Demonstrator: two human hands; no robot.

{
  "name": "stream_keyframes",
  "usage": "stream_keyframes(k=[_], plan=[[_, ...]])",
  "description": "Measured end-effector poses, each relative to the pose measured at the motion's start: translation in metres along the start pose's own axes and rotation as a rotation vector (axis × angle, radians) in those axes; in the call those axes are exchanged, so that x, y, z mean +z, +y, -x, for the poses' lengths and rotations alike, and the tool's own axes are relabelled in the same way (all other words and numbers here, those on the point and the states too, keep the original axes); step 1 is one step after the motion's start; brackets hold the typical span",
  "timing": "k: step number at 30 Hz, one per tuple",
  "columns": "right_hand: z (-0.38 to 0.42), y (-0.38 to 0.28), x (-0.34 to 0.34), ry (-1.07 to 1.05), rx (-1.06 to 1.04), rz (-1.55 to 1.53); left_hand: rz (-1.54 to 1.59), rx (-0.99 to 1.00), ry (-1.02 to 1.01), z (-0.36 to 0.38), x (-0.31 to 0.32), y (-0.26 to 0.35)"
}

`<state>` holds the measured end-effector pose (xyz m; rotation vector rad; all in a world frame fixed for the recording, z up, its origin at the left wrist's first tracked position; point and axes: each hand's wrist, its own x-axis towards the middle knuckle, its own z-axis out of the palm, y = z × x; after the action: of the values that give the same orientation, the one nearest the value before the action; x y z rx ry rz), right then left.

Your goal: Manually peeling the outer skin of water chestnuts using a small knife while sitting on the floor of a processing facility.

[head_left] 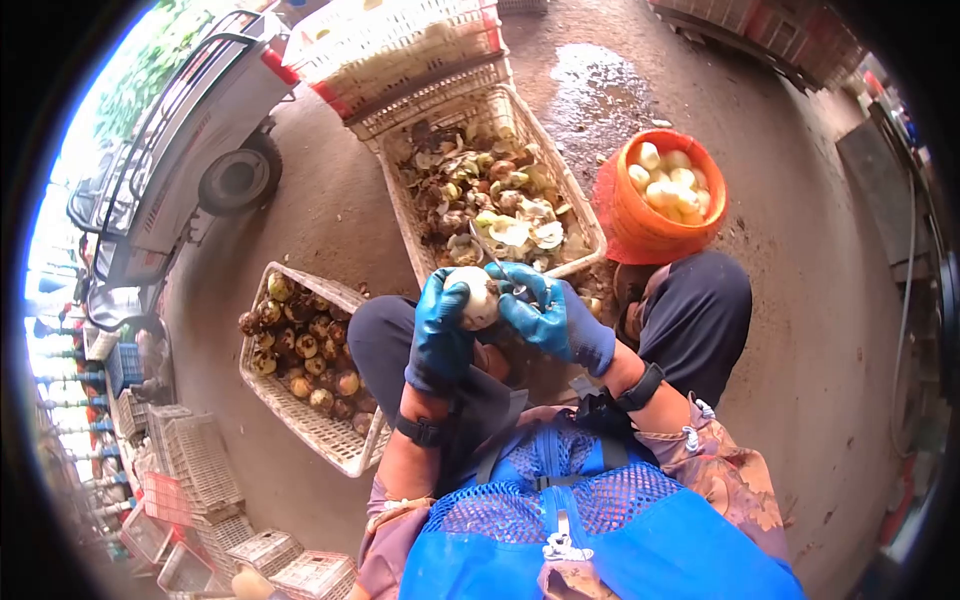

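A pale, mostly peeled round vegetable is in my left hand, its gloved fingers wrapped round it. My right hand, in a blue glove, is closed on a small knife whose thin blade points up and to the left, close beside the vegetable. Beyond both hands lies a crate of brown and pale peelings. Unpeeled brown vegetables fill another crate at the left. An orange bucket holds peeled white ones on the right.
Stacked crates stand behind the peelings crate. A vehicle with a black wheel is at the upper left. More crates are piled at the lower left. Wet ground shows near the bucket. My knees flank my hands.
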<state>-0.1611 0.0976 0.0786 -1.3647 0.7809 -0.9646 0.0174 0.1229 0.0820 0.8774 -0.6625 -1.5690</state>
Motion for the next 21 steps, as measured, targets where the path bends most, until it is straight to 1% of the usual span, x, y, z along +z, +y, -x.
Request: stream_keyframes(k=[1,3,4,5,8,9,13,16,19,21], plan=[[0.001,0.005,-0.006,0.047,-0.109,0.176,0.288,-0.097,0.123,-0.004,-0.004,-0.010],[0.011,0.009,-0.020,0.087,0.046,0.291,0.377,-0.165,0.145,0.000,-0.006,-0.012],[0.015,0.011,-0.026,0.102,0.124,0.349,0.396,-0.159,0.149,-0.002,-0.009,-0.016],[0.019,0.015,-0.028,0.117,0.107,0.366,0.416,-0.152,0.153,-0.004,-0.011,-0.020],[0.030,-0.005,-0.019,0.030,0.042,0.446,0.470,-0.189,0.171,-0.009,-0.018,-0.030],[0.031,-0.006,-0.012,0.071,0.015,0.483,0.448,-0.172,0.171,-0.012,-0.019,-0.031],[0.028,0.006,-0.004,0.094,-0.008,0.655,0.403,-0.112,0.228,-0.011,-0.017,-0.036],[0.028,0.014,-0.006,0.008,0.076,0.763,0.381,-0.084,0.251,-0.014,-0.016,-0.040],[0.027,0.015,-0.006,-0.006,0.040,0.726,0.309,-0.070,0.237,-0.017,-0.017,-0.042],[0.024,0.013,-0.006,-0.025,0.097,0.758,0.300,-0.073,0.229,-0.017,-0.015,-0.043]])
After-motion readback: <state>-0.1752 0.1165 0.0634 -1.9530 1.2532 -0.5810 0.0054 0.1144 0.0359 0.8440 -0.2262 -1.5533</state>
